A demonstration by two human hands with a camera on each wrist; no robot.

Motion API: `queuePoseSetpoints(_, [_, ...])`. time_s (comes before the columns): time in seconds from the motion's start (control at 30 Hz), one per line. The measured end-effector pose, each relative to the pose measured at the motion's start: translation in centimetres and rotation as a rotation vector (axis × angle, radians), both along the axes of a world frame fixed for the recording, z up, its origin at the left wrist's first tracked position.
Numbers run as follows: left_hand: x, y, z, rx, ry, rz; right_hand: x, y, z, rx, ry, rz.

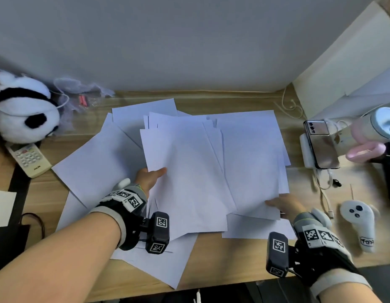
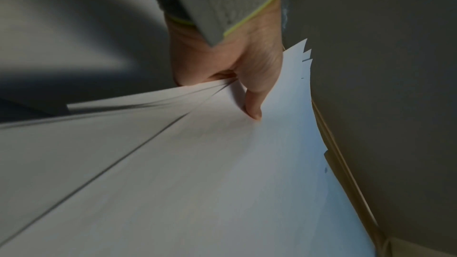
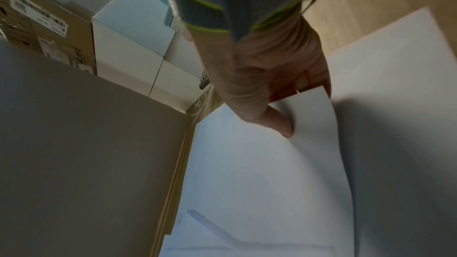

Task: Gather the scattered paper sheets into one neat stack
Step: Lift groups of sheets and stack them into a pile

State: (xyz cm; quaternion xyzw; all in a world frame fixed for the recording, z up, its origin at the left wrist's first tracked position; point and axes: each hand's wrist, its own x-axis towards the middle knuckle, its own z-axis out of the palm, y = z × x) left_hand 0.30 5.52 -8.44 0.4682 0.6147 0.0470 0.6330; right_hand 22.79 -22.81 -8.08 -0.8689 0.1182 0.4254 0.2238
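Now | left hand (image 1: 150,177) pinches paper sheets (image 1: 189,171) left edge | right hand (image 1: 283,204) pinches near-right corner

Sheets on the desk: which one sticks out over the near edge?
The sheet lying lowest, below the left hand. Its corner passes the desk edge; the other sheets all lie wholly on the wood.

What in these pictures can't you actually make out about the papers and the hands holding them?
- How many paper sheets there are: they overlap in the head view.
- The left hand fingers: under the sheets; only the thumb shows.
- The right hand fingers: likewise covered by paper.
- The remote control button labels: too small.
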Motion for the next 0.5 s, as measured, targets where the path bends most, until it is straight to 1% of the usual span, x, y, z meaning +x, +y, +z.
queuePoseSetpoints(0.07, [1.0, -0.7, 0.1, 0.021, -0.013, -0.016, 0.0, -0.9, -0.1, 0.007, -0.061, -0.034])
queuePoseSetpoints(0.13, [1.9, -1.3, 0.3, 0.043, -0.002, -0.024, 0.2, -1.3, 0.1, -0.002, -0.206, -0.059])
queuePoseSetpoints(0.2, [2.2, -1.8, 0.2, 0.053, 0.040, -0.030, 0.5, -1.2, 0.3, -0.003, -0.362, -0.083])
queuePoseSetpoints(0.23, [2.3, -2.0, 0.3, 0.055, 0.070, -0.038, 0.8, -1.2, 0.1, 0.014, -0.413, -0.115])
queuePoseSetpoints(0.27, [2.3, -2.2, 0.3, 0.051, 0.088, -0.055, 1.0, -1.1, 0.0, 0.048, -0.427, -0.163])
queuePoseSetpoints(0.33, [2.3, -2.4, -0.1, 0.026, 0.068, -0.095, 1.4, -0.8, 0.1, 0.109, -0.376, -0.240])
queuePoseSetpoints(0.37, [2.2, -2.6, -0.1, 0.022, 0.068, -0.107, 1.4, -0.7, 0.1, 0.130, -0.341, -0.247])
queuePoseSetpoints(0.43, [2.2, -2.9, 0.1, 0.015, 0.102, -0.137, 1.3, -0.3, 0.7, 0.174, -0.237, -0.209])
queuePoseSetpoints(0.5, [2.4, -3.1, 0.0, 0.018, 0.122, -0.162, 0.9, -0.2, 1.4, 0.173, -0.187, -0.148])
